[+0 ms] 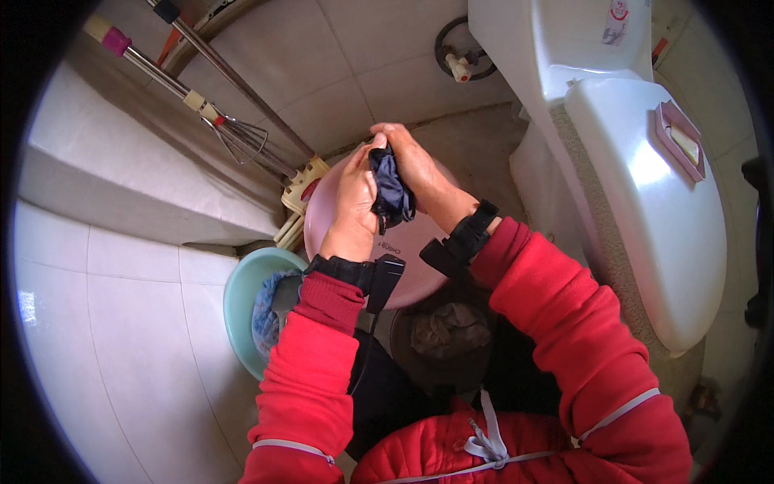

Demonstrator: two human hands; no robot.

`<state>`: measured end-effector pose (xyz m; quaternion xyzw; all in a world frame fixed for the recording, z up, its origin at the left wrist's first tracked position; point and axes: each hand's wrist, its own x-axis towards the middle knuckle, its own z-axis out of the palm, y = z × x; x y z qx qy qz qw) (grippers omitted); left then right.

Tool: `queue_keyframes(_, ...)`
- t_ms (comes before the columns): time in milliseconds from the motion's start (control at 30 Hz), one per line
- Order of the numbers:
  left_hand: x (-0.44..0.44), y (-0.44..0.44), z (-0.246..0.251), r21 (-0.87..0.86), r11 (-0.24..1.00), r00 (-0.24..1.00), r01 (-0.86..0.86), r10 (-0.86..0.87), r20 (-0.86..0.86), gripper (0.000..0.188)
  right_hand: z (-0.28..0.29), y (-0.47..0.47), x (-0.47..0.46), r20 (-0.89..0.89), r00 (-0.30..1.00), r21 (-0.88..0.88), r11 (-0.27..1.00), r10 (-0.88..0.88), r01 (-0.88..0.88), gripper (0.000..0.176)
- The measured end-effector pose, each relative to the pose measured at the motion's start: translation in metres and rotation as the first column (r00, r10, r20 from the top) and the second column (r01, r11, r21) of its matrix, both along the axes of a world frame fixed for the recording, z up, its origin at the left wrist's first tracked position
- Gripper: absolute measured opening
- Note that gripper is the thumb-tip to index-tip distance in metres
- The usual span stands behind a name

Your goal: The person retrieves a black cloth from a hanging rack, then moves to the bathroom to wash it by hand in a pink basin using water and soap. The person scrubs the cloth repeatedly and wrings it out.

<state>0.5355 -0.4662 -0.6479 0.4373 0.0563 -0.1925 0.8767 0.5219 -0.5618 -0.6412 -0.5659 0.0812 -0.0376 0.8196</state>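
A dark navy cloth item, bunched up and wet-looking, is squeezed between my two hands above a pink plastic basin. My left hand presses on it from the left side, fingers pointing up. On the other side my right hand wraps over it, its fingertips meeting those of the left hand at the top. A loop of the cloth hangs out near the heel of my right hand. Both wrists carry black straps with small devices. The basin's inside is partly hidden by my hands and forearms.
A turquoise basin with blue patterned cloth stands at the left. Below the pink basin is a dark bucket with brownish cloth. Mop handles lean at the upper left. A white toilet on the right bears a pink soap dish with soap.
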Motion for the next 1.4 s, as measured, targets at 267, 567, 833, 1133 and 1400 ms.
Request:
queue_keyframes(267, 0.024, 0.017, 0.006, -0.091, 0.980, 0.954, -0.179, 0.196, 0.226, 0.019, 0.010, -0.006, -0.003, -0.191, 0.962, 0.320, 0.939, 0.194, -0.126, 0.022)
queue_keyframes(567, 0.003, 0.024, 0.014, -0.489, 0.832, 0.938, 0.262, -0.339, -0.075, 0.037, -0.005, -0.018, 0.004, 0.297, 0.955, -0.719, 0.656, -0.007, 0.228, 0.034)
queue_keyframes(833, 0.012, 0.032, 0.022, -0.135, 0.987, 0.993, 0.086, -0.095, -0.065, 0.027, 0.011, -0.033, 0.014, -0.165, 0.974, 0.045, 0.985, -0.158, 0.167, 0.025)
queue_keyframes(1133, -0.005, 0.008, 0.001, -0.176, 0.979, 0.995, -0.099, 0.100, -0.003, 0.030, 0.028, 0.007, -0.005, 0.528, 0.843, -0.657, 0.678, 0.102, 0.330, 0.031)
queue_keyframes(1400, -0.019, 0.012, 0.010, -0.301, 0.953, 0.999, -0.032, 0.017, -0.052, 0.027, 0.021, 0.020, -0.028, 0.580, 0.812, -0.682, 0.582, 0.061, 0.443, 0.025)
